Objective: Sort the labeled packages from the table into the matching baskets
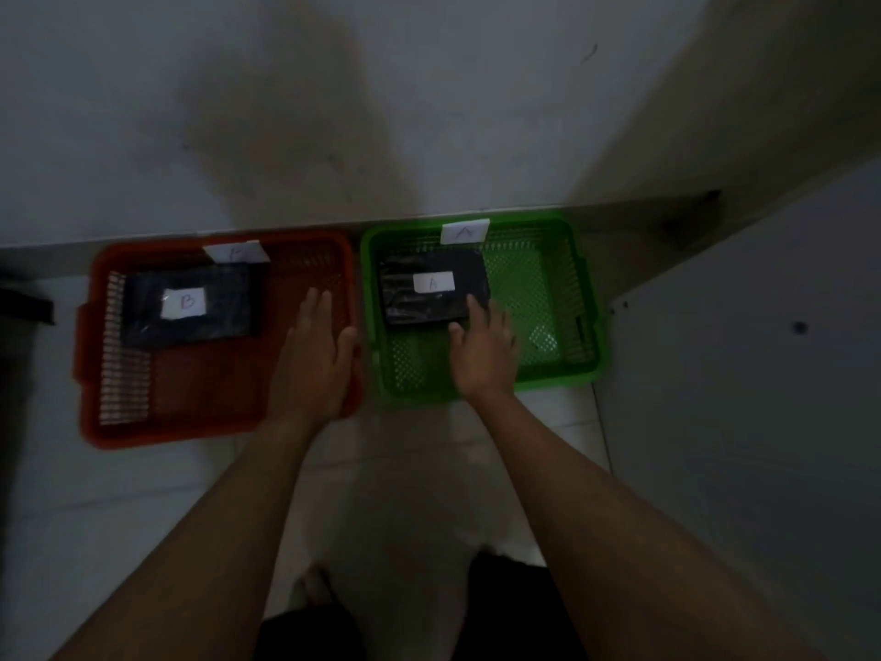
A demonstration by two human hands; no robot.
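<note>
A black package labeled B (pixel 190 305) lies flat in the red basket (pixel 214 422) on the left, which carries a B tag (pixel 236 253) on its far rim. A black package labeled A (pixel 431 288) lies in the green basket (pixel 548 374) on the right, under an A tag (pixel 465 231). My left hand (pixel 317 360) hovers flat over the right side of the red basket, fingers apart, holding nothing and clear of package B. My right hand (pixel 484 348) is inside the green basket. Its fingertips rest at the near right corner of package A without clasping it.
Both baskets stand side by side on a pale tiled floor against a white wall. A grey panel or cabinet face (pixel 743 398) rises to the right of the green basket. A dark object (pixel 24 302) sits at the left edge. My legs show at the bottom.
</note>
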